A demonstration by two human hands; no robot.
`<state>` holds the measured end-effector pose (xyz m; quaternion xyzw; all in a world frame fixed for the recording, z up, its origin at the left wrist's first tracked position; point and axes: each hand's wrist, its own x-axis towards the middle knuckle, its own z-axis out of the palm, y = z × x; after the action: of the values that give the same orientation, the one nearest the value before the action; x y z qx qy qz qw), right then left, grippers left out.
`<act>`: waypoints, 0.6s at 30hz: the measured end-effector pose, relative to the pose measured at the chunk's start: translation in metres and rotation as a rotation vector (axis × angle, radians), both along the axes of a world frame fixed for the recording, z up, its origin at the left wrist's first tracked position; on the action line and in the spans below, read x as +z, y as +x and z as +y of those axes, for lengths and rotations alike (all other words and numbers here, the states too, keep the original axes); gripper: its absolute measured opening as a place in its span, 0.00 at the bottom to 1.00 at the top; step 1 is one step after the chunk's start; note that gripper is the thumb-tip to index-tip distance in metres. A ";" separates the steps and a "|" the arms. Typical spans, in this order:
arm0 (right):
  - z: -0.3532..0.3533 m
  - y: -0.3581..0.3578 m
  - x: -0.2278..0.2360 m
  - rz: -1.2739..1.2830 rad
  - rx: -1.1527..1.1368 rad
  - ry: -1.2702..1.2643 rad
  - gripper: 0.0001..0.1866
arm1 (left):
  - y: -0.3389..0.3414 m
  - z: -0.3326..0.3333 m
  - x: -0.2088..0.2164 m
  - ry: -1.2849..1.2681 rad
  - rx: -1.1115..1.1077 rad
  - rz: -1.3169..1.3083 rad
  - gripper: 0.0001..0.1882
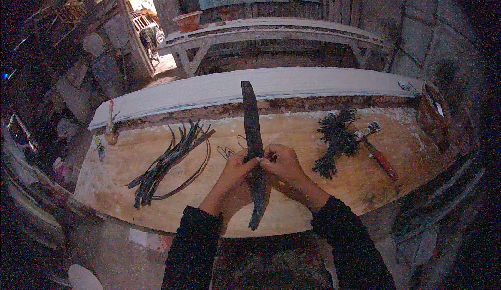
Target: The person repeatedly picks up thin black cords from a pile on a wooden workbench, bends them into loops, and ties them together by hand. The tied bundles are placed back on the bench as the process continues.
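Observation:
A long, dark, flat strip (251,117) that looks like rubber stands lengthwise before me over the middle of the table. My left hand (236,172) pinches it at mid-length from the left. From the right, my right hand (286,166) grips it at the same spot, fingers curled and thumbs nearly meeting. The strip's lower end reaches toward the table's near edge. Left of my hands lies a loose bundle of long, thin dark strips (169,167). To the right is a bunch of shorter dark strips (335,141), beside a red-handled tool (381,159) with a metal head.
The wooden tabletop (292,211) has a raised whitish plank (198,94) along its far side. At left stands a small pot with a brush (110,133); a brown container (434,115) is at right. Beyond are another bench (276,29), a clay pot (188,21) and a bright doorway.

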<state>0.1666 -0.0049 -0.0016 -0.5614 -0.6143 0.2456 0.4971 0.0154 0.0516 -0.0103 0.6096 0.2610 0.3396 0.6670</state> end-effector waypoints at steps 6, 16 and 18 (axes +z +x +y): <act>0.005 0.005 -0.004 -0.052 -0.001 0.035 0.10 | 0.003 -0.007 0.001 -0.276 -0.073 -0.207 0.10; 0.003 0.012 -0.007 0.105 0.081 -0.245 0.12 | -0.013 0.018 -0.002 0.204 0.102 -0.107 0.11; 0.002 0.012 -0.003 0.067 0.084 -0.330 0.12 | -0.029 0.022 0.007 0.266 0.263 -0.237 0.10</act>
<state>0.1789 -0.0026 -0.0051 -0.6007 -0.5715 0.3822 0.4080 -0.0136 0.0739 -0.0030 0.6087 0.2109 0.5244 0.5568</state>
